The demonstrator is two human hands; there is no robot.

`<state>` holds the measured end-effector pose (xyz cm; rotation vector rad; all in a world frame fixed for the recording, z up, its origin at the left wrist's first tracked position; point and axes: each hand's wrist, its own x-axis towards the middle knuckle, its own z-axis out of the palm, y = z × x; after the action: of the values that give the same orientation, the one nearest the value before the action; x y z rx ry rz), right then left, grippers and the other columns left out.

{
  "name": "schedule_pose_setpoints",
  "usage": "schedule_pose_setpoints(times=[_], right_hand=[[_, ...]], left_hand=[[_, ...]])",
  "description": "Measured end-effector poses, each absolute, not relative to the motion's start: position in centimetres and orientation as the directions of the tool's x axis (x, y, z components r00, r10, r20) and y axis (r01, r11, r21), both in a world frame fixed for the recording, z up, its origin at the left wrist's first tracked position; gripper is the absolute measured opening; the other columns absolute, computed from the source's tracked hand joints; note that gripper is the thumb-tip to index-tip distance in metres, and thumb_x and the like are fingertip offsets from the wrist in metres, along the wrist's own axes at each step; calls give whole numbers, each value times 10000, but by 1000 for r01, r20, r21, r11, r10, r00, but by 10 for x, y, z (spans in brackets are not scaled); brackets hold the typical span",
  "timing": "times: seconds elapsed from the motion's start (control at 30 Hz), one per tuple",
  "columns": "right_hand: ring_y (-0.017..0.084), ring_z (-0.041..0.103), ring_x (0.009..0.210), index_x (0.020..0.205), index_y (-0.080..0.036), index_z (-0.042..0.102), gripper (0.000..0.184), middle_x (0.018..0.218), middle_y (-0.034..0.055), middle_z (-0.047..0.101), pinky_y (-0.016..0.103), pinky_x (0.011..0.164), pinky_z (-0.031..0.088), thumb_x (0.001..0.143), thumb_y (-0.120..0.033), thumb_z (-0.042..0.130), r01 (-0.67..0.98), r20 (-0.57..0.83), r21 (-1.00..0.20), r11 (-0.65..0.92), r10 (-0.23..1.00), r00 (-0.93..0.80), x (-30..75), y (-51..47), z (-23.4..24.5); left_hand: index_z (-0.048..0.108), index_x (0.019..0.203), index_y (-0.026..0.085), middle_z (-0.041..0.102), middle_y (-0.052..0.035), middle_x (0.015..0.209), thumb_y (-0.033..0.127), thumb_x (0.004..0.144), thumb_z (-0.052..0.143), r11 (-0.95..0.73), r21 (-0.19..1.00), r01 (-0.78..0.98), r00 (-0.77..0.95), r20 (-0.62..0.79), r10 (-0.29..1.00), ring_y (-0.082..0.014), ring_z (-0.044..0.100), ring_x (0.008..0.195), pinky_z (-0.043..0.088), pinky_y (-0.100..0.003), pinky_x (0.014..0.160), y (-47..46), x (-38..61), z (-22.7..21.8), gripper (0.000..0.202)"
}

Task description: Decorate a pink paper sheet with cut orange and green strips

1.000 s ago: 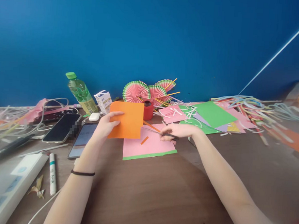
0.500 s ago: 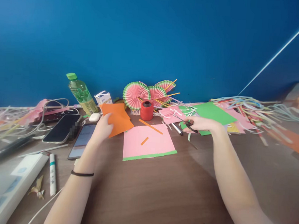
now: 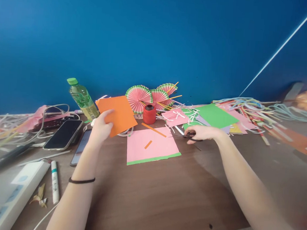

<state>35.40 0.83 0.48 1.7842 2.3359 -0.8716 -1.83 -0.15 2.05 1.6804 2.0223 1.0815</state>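
My left hand (image 3: 100, 128) pinches an orange paper sheet (image 3: 118, 114) by its lower edge and holds it tilted above the wooden table (image 3: 163, 196), in front of the green bottle (image 3: 82, 99). My right hand (image 3: 202, 132) rests low on the table, its fingers on black-handled scissors (image 3: 187, 134) that lie beside the green paper (image 3: 216, 115). Between the hands lies a pink sheet with a green border (image 3: 152, 147), with two orange strips (image 3: 154, 130) on it.
A red thread spool (image 3: 149, 114) and watermelon paper fans (image 3: 139, 97) stand at the back by the blue wall. Two phones (image 3: 63, 134), cables and a white marker (image 3: 55, 181) lie to the left. Piles of coloured paper strips (image 3: 251, 109) spread to the right.
My left hand swung the orange sheet left, off the pink sheet, and lifted it. My right hand carried the scissors right and lowered them to the table near the green paper.
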Motion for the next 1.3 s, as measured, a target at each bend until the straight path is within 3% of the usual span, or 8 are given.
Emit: schedule_pose_setpoints(times=[0.1, 0.27, 0.4, 0.53, 0.7, 0.83, 1.2, 1.3], right_hand=[[193, 578, 770, 952, -223, 611, 482, 927, 45, 618, 262, 634, 433, 542, -470, 669, 910, -397, -388, 147, 865, -308, 361, 4, -2], [231, 563, 866, 1026, -223, 602, 542, 977, 71, 588, 284, 682, 437, 502, -319, 702, 943, -350, -305, 132, 905, -240, 375, -1, -11], [245, 548, 923, 1032, -209, 607, 472, 1016, 89, 573, 306, 735, 433, 567, -274, 656, 961, -307, -261, 92, 936, -173, 373, -3, -12], [231, 557, 914, 952, -163, 631, 275, 1041, 111, 586, 346, 797, 420, 761, -265, 461, 940, -34, -296, 170, 982, -188, 343, -7, -13], [210, 499, 1100, 1095, -172, 595, 355, 1183, 90, 568, 361, 957, 358, 800, -143, 399, 761, 196, -419, 495, 868, -457, 280, -10, -35], [228, 425, 1197, 1188, -170, 538, 418, 1293, 82, 486, 417, 1002, 323, 816, -131, 354, 737, 166, -377, 561, 824, -542, 256, -8, -55], [222, 551, 985, 984, -165, 641, 286, 1012, 100, 629, 406, 885, 408, 812, -126, 416, 718, 217, -379, 584, 810, -544, 279, -22, -49], [208, 512, 1047, 1052, -182, 612, 328, 1112, 88, 588, 399, 917, 379, 817, -104, 396, 639, 268, -359, 680, 731, -628, 259, -28, -51]], left_hand=[[571, 1131, 244, 611, -13, 761, 114, 599, 472, 1, 767, 641, -277, 230, 933, -157, 541, 512, 497, -321, 592, -1, -17, 20, 557], [585, 1107, 228, 600, -53, 1069, 108, 575, 523, -89, 897, 433, -281, 228, 932, -216, 602, 846, 492, -346, 777, 8, -20, 10, 549], [577, 1117, 239, 582, -54, 1132, 117, 574, 554, -122, 941, 317, -272, 213, 938, -231, 586, 944, 482, -352, 823, 11, -19, 7, 557], [581, 1117, 217, 557, -63, 1180, 119, 571, 565, -134, 947, 292, -271, 216, 938, -241, 570, 986, 455, -378, 878, 9, -10, 8, 555], [563, 1141, 180, 531, -89, 1213, 103, 567, 556, -114, 970, 216, -305, 178, 935, -253, 535, 1055, 439, -378, 904, 9, 0, 8, 580], [568, 1132, 186, 537, -87, 1200, 99, 557, 555, -132, 972, 194, -289, 185, 939, -257, 526, 1069, 437, -383, 909, 11, -2, 6, 582], [557, 1133, 199, 529, -79, 1227, 86, 571, 547, -145, 982, 124, -281, 175, 944, -240, 531, 1080, 462, -335, 885, 17, -10, 0, 573], [561, 1125, 181, 523, -91, 1237, 73, 568, 547, -145, 986, 82, -298, 163, 941, -239, 534, 1079, 469, -326, 877, 16, -11, 1, 568]])
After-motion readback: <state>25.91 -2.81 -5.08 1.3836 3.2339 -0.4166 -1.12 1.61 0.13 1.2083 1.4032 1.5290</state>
